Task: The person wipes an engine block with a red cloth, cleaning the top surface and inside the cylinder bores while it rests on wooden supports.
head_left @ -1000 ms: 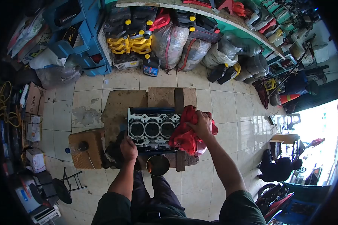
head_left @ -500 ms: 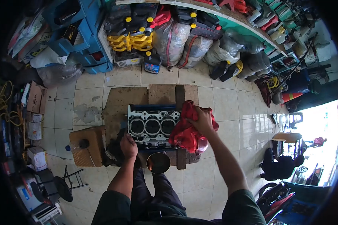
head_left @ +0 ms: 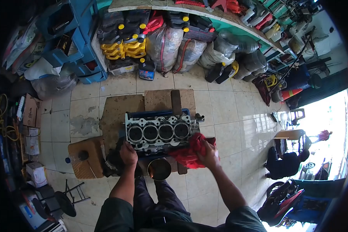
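An engine block (head_left: 158, 145) with a row of several round cylinder bores lies in front of me, its top face up. My left hand (head_left: 128, 154) is closed at the block's near left corner, and its fingertips are partly hidden. A crumpled red rag (head_left: 193, 152) is bunched in my right hand (head_left: 209, 155), at the block's near right corner. The rag hangs over the front edge of that corner. Close to my legs, a round metal pot (head_left: 159, 169) stands just in front of the block; its contents are dark.
Cardboard (head_left: 123, 106) lies under the block on the tiled floor (head_left: 232, 127). A wooden bar (head_left: 176, 101) sticks out behind it. To the left are a woven stool (head_left: 85, 164) with a bottle and a black folding stool (head_left: 65, 203). Oil jugs (head_left: 123, 50) line the far wall. Another person (head_left: 284, 161) sits at right.
My right hand has pulled the rag toward me and off the block's right end, uncovering the last bore. My left hand stays at the near left corner. The view has shifted slightly.
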A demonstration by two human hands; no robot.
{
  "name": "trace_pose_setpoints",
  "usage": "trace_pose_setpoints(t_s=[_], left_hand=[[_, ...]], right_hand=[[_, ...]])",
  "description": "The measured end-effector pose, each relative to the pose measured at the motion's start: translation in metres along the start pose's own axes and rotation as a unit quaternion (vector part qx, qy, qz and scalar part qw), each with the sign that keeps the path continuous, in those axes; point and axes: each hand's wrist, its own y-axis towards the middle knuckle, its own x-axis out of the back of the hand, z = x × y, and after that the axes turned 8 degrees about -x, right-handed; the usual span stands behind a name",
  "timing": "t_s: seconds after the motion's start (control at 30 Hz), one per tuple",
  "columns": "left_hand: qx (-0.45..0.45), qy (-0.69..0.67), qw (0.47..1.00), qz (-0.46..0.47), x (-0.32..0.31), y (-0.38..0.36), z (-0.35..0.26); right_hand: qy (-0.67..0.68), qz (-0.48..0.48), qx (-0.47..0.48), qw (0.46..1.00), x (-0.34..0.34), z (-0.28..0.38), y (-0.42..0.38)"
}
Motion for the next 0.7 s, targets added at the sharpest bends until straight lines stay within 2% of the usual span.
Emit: trace_pose_setpoints(t_s=[0.03, 0.1, 0.2, 0.37, 0.43, 0.47, 0.5, 0.57, 0.7], left_hand=[[-0.001, 0.003, 1.0, 0.006, 0.001, -0.001, -0.001], [-0.005, -0.004, 1.0, 0.003, 0.0, -0.001, 0.0], [-0.005, -0.003, 1.0, 0.006, 0.001, 0.0, 0.001], [-0.01, 0.013, 1.0, -0.003, -0.005, -0.002, 0.006], [-0.004, 0.001, 1.0, -0.005, -0.004, -0.001, 0.005], [-0.002, 0.002, 1.0, -0.006, -0.006, -0.002, 0.006], [0.002, 0.01, 1.0, -0.005, -0.009, -0.004, 0.009], [0.004, 0.02, 1.0, -0.004, -0.009, -0.002, 0.013], [0.0, 0.011, 1.0, 0.002, -0.002, -0.002, 0.001]], right_hand=[[-0.033, 0.099, -0.052, 0.993, 0.018, -0.001, 0.005], [0.026, 0.119, -0.12, 0.985, 0.054, 0.01, 0.015], [-0.061, 0.013, -0.166, 0.984, 0.083, 0.015, 0.035], [-0.142, -0.024, -0.22, 0.965, 0.085, 0.079, 0.095], [-0.135, -0.023, -0.166, 0.977, 0.039, 0.065, 0.115], [-0.146, -0.08, -0.043, 0.985, -0.022, 0.015, 0.118], [-0.199, -0.002, -0.112, 0.974, -0.018, 0.067, 0.109], [-0.28, -0.057, -0.091, 0.954, -0.034, 0.093, 0.091], [-0.185, -0.095, -0.055, 0.977, -0.048, 0.032, 0.071]])
